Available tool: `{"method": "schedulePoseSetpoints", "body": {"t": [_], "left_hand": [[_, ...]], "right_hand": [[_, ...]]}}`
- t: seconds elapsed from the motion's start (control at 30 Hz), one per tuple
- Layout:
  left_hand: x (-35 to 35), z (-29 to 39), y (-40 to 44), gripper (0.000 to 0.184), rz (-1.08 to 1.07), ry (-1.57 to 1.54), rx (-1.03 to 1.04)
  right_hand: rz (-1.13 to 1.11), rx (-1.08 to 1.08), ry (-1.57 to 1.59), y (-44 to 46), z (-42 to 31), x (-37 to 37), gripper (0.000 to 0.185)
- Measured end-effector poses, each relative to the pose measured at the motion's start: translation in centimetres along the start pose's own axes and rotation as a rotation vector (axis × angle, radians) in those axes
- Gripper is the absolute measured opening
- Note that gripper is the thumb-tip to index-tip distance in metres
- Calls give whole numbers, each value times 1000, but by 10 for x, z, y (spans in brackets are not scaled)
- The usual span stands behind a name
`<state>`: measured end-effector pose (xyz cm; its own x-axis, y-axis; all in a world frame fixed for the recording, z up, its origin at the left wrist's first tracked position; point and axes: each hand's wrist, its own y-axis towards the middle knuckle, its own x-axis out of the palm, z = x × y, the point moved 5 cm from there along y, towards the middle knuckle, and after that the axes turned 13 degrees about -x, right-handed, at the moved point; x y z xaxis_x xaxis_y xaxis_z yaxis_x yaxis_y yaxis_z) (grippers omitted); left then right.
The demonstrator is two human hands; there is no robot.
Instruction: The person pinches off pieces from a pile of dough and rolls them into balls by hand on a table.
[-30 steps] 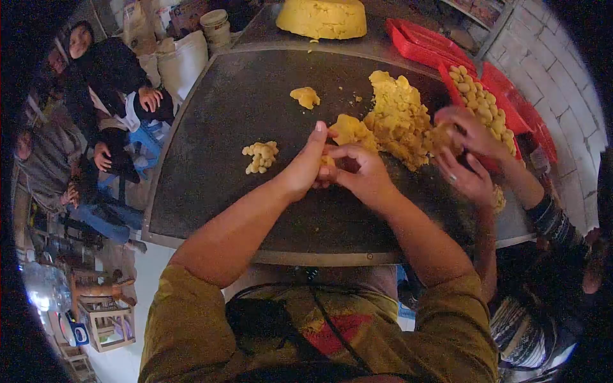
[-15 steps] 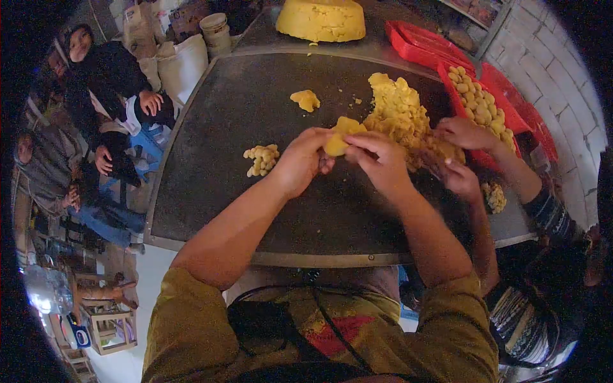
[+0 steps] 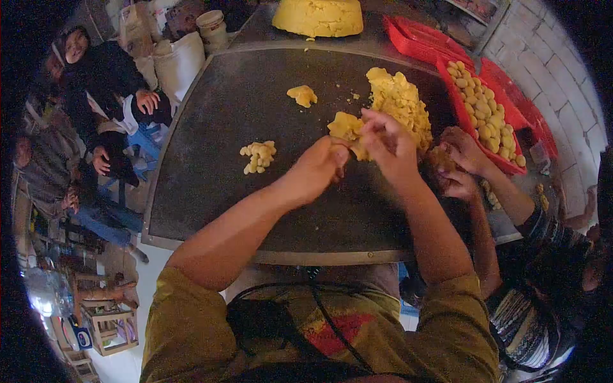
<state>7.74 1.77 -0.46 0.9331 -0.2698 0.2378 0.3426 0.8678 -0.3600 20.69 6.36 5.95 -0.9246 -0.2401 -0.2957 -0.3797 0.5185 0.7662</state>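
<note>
My left hand (image 3: 322, 165) is curled closed above the middle of the dark tabletop; what its fingers hold, if anything, is hidden. Close by on the right, my right hand (image 3: 391, 145) is raised with its fingers apart and slightly blurred. A flattened piece of yellow dough (image 3: 343, 125) lies just beyond my hands, and a smaller yellow bit (image 3: 360, 152) shows between them. The big crumbly dough mound (image 3: 399, 96) sits behind my right hand. Farther left are a cluster of small pale dough pieces (image 3: 258, 157) and a lone dough lump (image 3: 302, 96).
At my right, a co-worker's hands (image 3: 461, 159) handle a brownish lump. Beyond them stands a red tray (image 3: 452, 89) of rounded dough pieces, with more red trays (image 3: 415, 41) behind. A large yellow dough block (image 3: 317, 18) is at the back. Two people sit at the left.
The flattened dough piece, between my fingers before, now lies beyond them. My right hand has lifted and its fingers have spread. My left hand has dropped slightly. The co-worker's hands have come together.
</note>
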Motion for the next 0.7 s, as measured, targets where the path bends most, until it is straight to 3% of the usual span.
{"method": "schedulePoseSetpoints", "body": {"t": [0.07, 0.17, 0.2, 0.27, 0.3, 0.37, 0.47, 0.7], "left_hand": [[18, 15, -18, 45, 441, 1279, 601], [30, -5, -24, 48, 519, 1429, 720], [29, 1, -24, 48, 521, 1427, 716], [6, 32, -30, 44, 723, 863, 717], [-1, 36, -27, 44, 725, 863, 709], [-37, 40, -29, 36, 750, 131, 733], [-56, 31, -22, 31, 747, 93, 652], [-46, 25, -17, 25, 666, 80, 615]], "right_hand": [[12, 287, -108, -1, 5, -8, 26], [38, 143, -187, -5, 9, -8, 17], [34, 145, -184, -5, 8, -7, 17], [-261, -11, -411, -7, -9, 5, 15], [-264, -8, -405, -9, -17, 8, 15], [-668, -37, -587, -18, -26, 29, 16], [-847, -53, -853, -32, -9, 34, 27], [-867, 8, -839, -22, -21, 26, 33]]}}
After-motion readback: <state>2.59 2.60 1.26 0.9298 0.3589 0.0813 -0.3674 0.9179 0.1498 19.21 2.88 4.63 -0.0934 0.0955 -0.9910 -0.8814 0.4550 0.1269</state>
